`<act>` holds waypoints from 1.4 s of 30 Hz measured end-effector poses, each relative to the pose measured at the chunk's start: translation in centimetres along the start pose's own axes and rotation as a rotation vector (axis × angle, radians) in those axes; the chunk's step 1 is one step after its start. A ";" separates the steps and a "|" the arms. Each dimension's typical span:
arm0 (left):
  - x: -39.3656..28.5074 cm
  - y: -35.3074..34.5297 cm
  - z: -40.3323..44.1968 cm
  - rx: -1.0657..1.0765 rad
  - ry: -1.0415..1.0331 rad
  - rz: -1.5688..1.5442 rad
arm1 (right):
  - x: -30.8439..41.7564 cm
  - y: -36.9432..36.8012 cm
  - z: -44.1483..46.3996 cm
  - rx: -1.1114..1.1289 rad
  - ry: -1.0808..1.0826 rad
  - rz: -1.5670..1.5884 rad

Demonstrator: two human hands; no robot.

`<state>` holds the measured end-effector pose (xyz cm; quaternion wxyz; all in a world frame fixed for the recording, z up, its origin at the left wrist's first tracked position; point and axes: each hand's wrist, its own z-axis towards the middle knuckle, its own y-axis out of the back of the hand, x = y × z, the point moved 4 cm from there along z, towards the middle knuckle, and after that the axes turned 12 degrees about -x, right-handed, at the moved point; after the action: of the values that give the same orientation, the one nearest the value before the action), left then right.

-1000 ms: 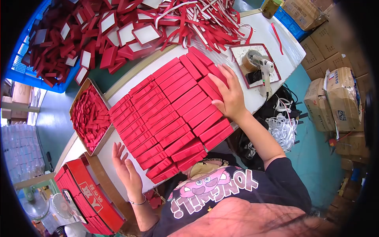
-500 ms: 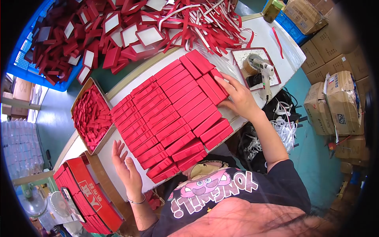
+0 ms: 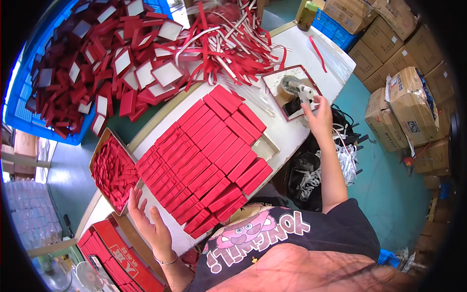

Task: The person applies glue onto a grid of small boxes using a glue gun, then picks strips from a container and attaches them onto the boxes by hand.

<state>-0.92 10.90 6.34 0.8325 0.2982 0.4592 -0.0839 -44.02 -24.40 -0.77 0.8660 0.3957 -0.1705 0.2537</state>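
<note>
Red boxes (image 3: 214,147), white glue gun (image 3: 304,90), blue crate (image 3: 44,127), red-and-white strips (image 3: 237,43)

The red boxes (image 3: 199,151) are packed side by side in several rows on the white surface (image 3: 299,51), mostly in good order, but some at the near edge are tilted. The pale, pistol-shaped glue gun (image 3: 304,91) is to their far right, with its handle toward the near side.
</note>
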 end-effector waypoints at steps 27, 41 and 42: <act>-14.9 -15.3 4.3 0.653 -0.688 0.130 | 1.2 8.1 -0.7 0.073 -0.747 1.044; -3.1 -8.7 7.2 0.414 -0.540 0.313 | 19.1 5.5 0.9 0.669 -0.087 0.750; -2.9 -9.4 7.6 0.415 -0.536 0.311 | 20.7 4.3 1.1 0.734 -0.054 0.718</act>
<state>-1.03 -1.52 7.84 0.8477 0.4944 0.1475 -0.1229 -29.77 -16.55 12.81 0.5236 0.5968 -0.2176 0.5678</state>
